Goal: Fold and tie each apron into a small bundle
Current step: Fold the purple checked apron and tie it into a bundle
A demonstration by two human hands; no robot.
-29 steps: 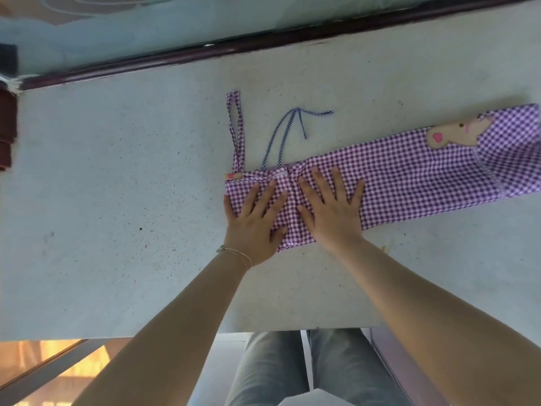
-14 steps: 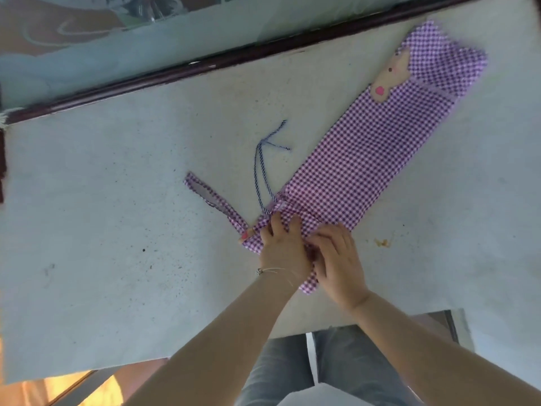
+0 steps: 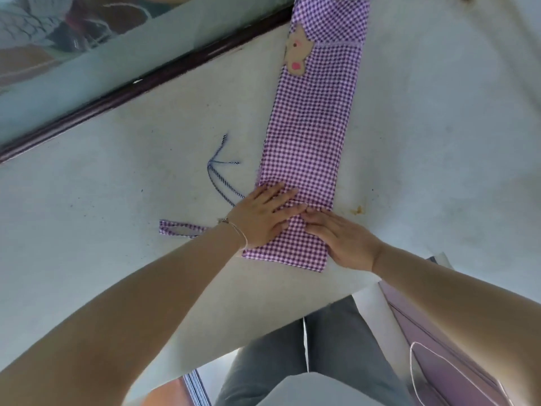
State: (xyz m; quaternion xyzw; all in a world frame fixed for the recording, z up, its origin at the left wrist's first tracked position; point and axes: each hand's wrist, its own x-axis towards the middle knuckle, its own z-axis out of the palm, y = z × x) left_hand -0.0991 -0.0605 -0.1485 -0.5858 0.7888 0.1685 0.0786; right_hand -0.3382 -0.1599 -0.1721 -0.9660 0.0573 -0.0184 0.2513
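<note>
Gingham: one apron [image 3: 310,136] | two flat hands: left hand [image 3: 260,219], right hand [image 3: 341,240]

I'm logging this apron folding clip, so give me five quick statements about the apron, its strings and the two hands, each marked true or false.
1. Both hands press flat on the near end of the apron. True: left hand and right hand lie there with straight fingers.
2. The apron is already rolled into a bundle. False: it lies as a long folded strip on the table.
3. The striped cord lies left of the strip. True.
4. The right hand pinches the fabric loop strap. False: the strap lies untouched by the left wrist.
5. The animal patch sits under the hands. False: it is near the far end.
</note>
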